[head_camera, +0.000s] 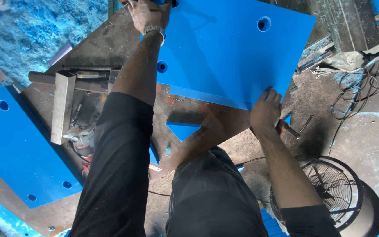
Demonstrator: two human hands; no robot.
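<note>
Both hands are on one big blue panel [224, 52] lying flat on the rusty steel tabletop [185, 114]: the left hand [148, 15] is reached out to its far-left edge near a corner hole, fingers clenched over the rim, while the right hand [266, 112] grips the near corner, fingertips curled on top. The panel lies ahead of and between the arms, nearer the right hand, with its long near edge running from the left forearm down to the right fingers and its far corner pointing away to the upper right.
</note>
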